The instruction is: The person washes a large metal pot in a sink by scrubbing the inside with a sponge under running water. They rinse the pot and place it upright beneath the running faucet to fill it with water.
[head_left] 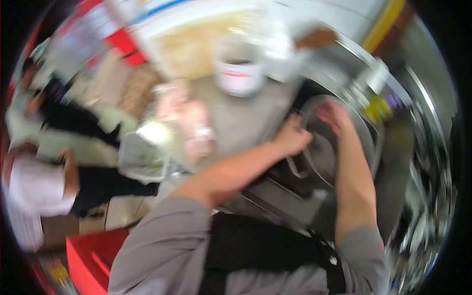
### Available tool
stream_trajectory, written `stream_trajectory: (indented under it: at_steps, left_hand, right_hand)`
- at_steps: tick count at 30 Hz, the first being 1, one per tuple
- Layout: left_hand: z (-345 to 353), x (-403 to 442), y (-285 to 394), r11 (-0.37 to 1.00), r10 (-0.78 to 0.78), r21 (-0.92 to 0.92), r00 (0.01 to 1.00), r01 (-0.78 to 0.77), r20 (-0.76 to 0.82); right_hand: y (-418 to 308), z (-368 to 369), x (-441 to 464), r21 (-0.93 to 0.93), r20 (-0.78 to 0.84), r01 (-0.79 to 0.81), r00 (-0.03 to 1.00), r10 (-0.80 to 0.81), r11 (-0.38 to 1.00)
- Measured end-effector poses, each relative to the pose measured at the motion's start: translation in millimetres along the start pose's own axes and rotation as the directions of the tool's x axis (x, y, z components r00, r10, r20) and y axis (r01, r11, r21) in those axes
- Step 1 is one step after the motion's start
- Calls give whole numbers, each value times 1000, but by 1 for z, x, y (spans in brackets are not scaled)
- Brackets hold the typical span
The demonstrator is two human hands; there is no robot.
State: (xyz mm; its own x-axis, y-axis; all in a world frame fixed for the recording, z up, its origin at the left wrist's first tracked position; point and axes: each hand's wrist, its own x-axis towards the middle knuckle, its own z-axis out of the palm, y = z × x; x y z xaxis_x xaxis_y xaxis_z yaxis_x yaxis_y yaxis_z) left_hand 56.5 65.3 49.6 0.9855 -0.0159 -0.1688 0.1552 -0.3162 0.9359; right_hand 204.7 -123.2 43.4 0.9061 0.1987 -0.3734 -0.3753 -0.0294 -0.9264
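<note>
Gripping clear container (320,153), left fingers (302,136) clamped on rim; right fingers (329,115) inside, closure too blurred.

White wall tiles (350,14) are showing beyond the fingers (328,113); pale floor (76,147) is stretching well to their left.

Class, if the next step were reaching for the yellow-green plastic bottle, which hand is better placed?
Probably the right hand: it is nearer the bottle, while the left hand is farther, across the round clear container.
</note>
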Motion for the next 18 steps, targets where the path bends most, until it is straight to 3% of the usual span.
stream_trajectory:
  at_steps: [2, 3, 5, 8, 10, 11, 12, 13, 15, 16, 17, 18]
  left_hand:
    - [14, -4, -17, 941, 273, -173, 955, -290, -117]
    - [20, -7, -21, 860, 403, -281, 905, -426, -138]
    - [37, -23, -31, 927, 317, -130, 922, -351, -222]
    - [62, -56, -23, 966, 255, 43, 902, -256, -349]
    - [57, -54, -17, 964, 266, 53, 920, -262, -288]
    - [50, -52, -13, 962, 273, 55, 928, -267, -252]
    - [45, -49, -6, 955, 297, 67, 920, -290, -256]
    - [41, -44, -6, 957, 289, 69, 926, -280, -244]
    - [35, -26, -9, 963, 269, 68, 936, -260, -228]
    - [30, -6, -13, 941, 334, 34, 908, -336, -252]
    - [22, 8, -2, 967, 250, 1, 942, -256, -223]
    - [7, 14, 29, 995, 101, 25, 982, -98, -157]
  right_hand:
    - [4, -2, 12, -309, -180, 95, 971, -157, 946]
    - [7, -14, 34, -559, -266, -121, 963, -39, 820]
    - [-8, 11, 2, -696, -141, 35, 973, -184, 717]
    - [-20, 16, -1, -657, 118, 287, 953, -280, 697]
    - [-40, 2, -9, -510, -311, -49, 942, -131, 859]
    - [-48, -7, -11, -375, -502, -196, 864, -21, 906]
    - [-33, -20, 0, -375, -441, -1, 880, -177, 927]
    - [-20, -22, 10, -566, -321, 92, 891, -322, 819]
    - [-7, -9, 28, -840, 0, 277, 860, -510, 467]
    - [-9, 11, 20, -776, 28, 274, 915, -404, 568]
    - [-11, 27, 10, -703, 73, 259, 953, -295, 663]
    - [-16, 27, 7, -758, 84, 280, 938, -337, 589]
